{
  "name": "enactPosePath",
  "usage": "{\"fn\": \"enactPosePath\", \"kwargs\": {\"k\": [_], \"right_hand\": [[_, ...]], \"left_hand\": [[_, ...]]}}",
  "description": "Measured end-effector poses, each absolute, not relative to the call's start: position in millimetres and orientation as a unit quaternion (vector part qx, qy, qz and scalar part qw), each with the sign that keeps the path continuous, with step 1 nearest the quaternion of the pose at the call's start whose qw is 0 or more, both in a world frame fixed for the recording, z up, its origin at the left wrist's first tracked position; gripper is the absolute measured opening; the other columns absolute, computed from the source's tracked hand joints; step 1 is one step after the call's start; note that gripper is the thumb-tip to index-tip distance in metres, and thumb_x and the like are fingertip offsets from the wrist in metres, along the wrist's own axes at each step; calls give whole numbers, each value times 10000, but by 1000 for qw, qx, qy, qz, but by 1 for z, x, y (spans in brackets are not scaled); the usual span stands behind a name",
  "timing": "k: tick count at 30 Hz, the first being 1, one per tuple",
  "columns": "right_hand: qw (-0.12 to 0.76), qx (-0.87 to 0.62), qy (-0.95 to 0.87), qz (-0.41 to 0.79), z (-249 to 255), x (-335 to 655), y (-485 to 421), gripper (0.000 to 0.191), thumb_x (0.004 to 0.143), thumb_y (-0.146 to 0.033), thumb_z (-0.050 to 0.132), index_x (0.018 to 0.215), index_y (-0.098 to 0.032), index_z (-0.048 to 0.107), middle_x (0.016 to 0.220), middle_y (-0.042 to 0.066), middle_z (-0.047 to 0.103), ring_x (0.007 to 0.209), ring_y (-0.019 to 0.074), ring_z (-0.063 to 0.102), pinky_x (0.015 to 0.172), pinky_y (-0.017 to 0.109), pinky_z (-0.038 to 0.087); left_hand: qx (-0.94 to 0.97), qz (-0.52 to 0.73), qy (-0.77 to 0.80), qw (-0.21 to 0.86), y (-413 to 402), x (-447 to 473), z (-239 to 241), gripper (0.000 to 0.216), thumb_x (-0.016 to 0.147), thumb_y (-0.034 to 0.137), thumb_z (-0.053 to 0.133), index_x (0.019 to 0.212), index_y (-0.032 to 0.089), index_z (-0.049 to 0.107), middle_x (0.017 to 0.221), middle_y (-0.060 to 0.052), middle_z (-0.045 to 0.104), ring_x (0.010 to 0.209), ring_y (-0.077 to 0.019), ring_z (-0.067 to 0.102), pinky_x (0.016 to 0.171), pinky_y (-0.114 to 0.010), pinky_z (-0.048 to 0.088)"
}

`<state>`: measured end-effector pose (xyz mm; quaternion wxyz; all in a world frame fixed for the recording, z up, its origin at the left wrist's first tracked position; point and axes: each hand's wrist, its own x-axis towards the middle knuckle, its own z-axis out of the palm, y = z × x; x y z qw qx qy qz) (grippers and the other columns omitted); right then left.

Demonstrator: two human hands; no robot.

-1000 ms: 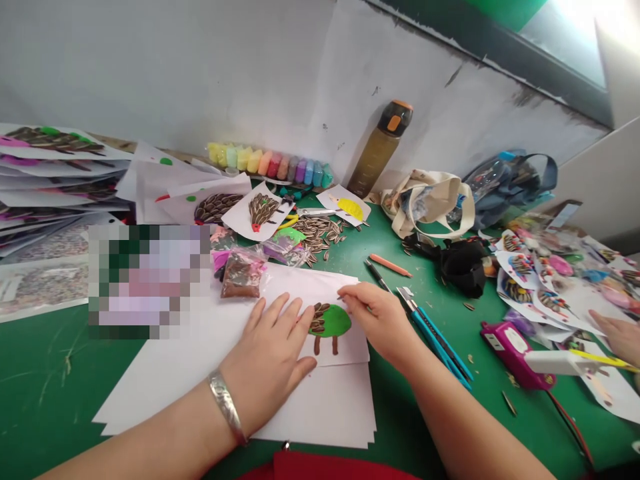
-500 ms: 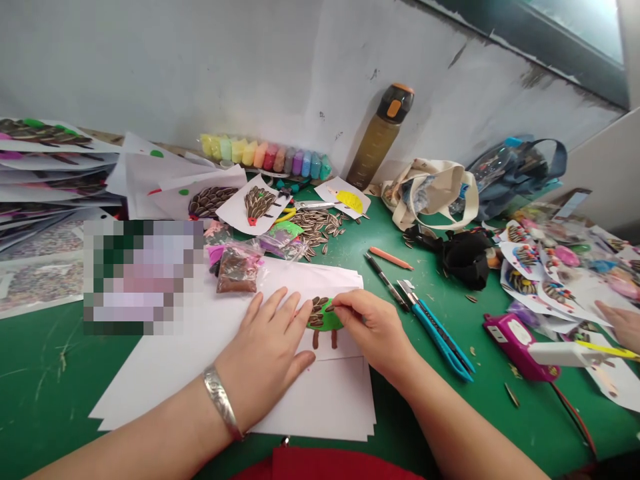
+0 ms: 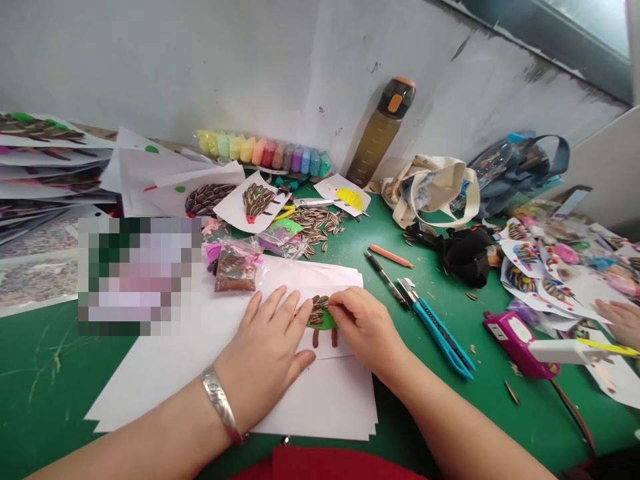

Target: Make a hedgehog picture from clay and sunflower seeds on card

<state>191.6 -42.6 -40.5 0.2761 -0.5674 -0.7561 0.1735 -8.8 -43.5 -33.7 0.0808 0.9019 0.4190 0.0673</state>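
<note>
On the white paper sheets [image 3: 330,407], my left hand [image 3: 273,350] lies flat with its fingers spread, its fingertips beside a green clay shape [image 3: 324,321]. The shape has rows of striped sunflower seeds [image 3: 320,307] set in it and two brown clay legs [image 3: 315,338] below. My right hand [image 3: 367,327] is closed in a pinch over the shape's right side. Its fingertips press at the clay on a sunflower seed, which they now mostly hide. The left end of the shape is covered by my left fingers.
Loose sunflower seeds [image 3: 317,227] are heaped behind the paper, near a bag of brown clay [image 3: 236,268]. A blue utility knife [image 3: 440,333], a black pen [image 3: 385,277] and an orange pencil [image 3: 391,256] lie right. Another person's hand [image 3: 620,320] shows at the right edge.
My right fingertips have come down onto the clay; the seed that showed between them is now mostly hidden. My left hand stays in place.
</note>
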Motion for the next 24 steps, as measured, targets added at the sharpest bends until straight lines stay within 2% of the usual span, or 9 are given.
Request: {"fn": "enactPosePath", "kwargs": {"k": [10,15,24], "right_hand": [[254,-555,-772,175,-44,187,-41,147,904,-134,495,836,-201,607,767,23,609,780,176,547,731,295,427],[268,-572,-757,166,-40,192,-43,80,865,-150,566,877,-190,634,792,25,597,779,169,551,720,289,433],[269,-575,-758,154,-44,194,-41,160,877,-139,534,773,-176,649,723,20,571,735,157,547,686,278,425]], "left_hand": [[902,64,420,79,-43,-8,-34,535,897,425,526,1351,143,504,1421,-159,481,1342,-373,363,1088,-603,261],[903,72,418,75,-43,-9,-34,539,896,430,527,1349,139,505,1417,-162,485,1334,-373,372,1084,-598,268],[902,83,419,63,-43,-8,-36,546,891,436,533,1347,137,510,1410,-162,493,1328,-372,377,1076,-596,282]]}}
